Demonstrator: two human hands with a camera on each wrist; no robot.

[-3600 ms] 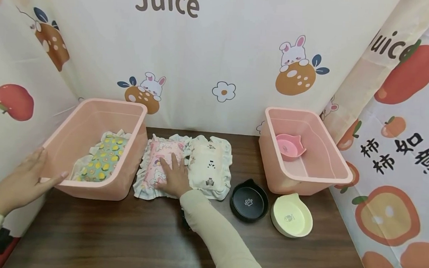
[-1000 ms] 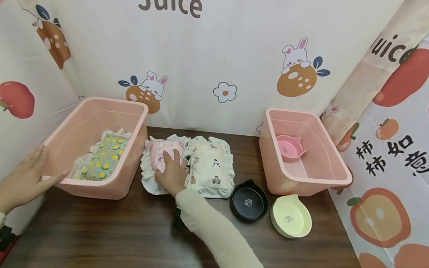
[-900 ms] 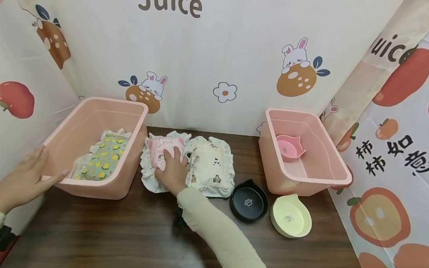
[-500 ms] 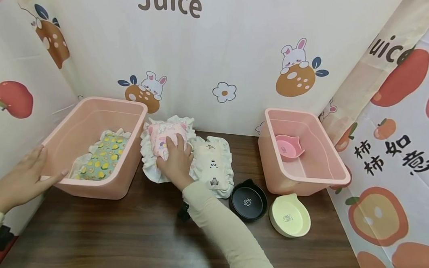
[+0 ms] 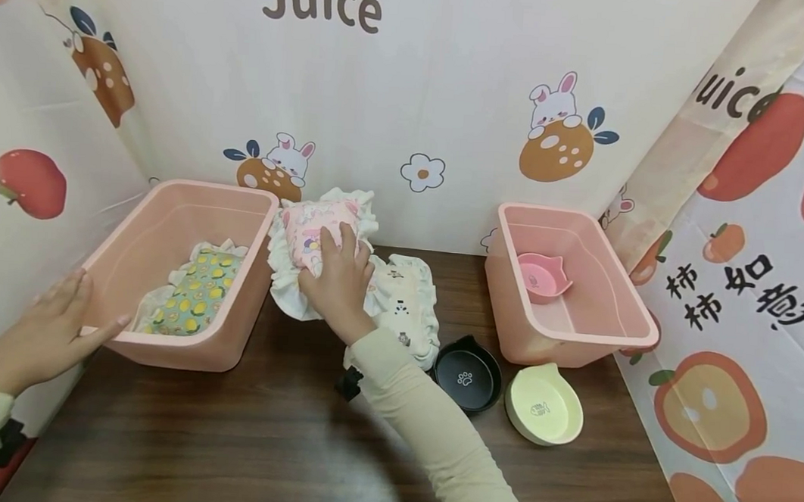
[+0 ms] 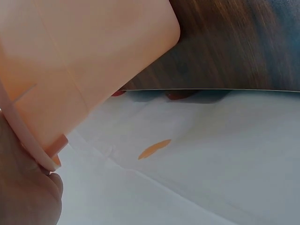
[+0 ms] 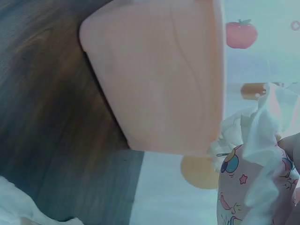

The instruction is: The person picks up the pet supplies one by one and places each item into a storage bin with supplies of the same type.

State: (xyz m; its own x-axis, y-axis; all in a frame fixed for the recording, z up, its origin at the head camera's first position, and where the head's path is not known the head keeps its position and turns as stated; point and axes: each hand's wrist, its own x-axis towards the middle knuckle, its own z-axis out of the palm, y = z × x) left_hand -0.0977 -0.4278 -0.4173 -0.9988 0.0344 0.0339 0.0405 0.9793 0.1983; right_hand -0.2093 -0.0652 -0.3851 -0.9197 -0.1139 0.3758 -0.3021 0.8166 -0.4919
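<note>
My right hand [image 5: 338, 278] grips a small pink pillow [image 5: 318, 224] with white ruffled edges, lifted beside the left pink bin [image 5: 222, 355]. In the right wrist view, the pink pillow [image 7: 239, 187] hangs at the right, level with the bin's rim, with part of the hand in sight. My left hand [image 5: 39, 327] rests against the bin's near left corner, thumb along the front rim and fingers fairly straight at the side. Inside that bin lies a green lemon-print pillow [image 5: 195, 293]. A cream ruffled pillow [image 5: 402, 300] lies on the table, partly covered by the right forearm and the lifted pillow.
A second pink bin [image 5: 568, 339] at the right holds a pink cat-eared bowl [image 5: 540, 281]. In front of it, a black paw-print bowl [image 5: 466, 379] and a pale yellow fish-print bowl [image 5: 547, 410] stand on the wooden table [image 5: 262, 448]. Printed curtains enclose the back and sides.
The right hand has closed its fingers on the pink pillow, then raised it off the table, up towards the left bin's rim. The left hand stays at the bin's corner.
</note>
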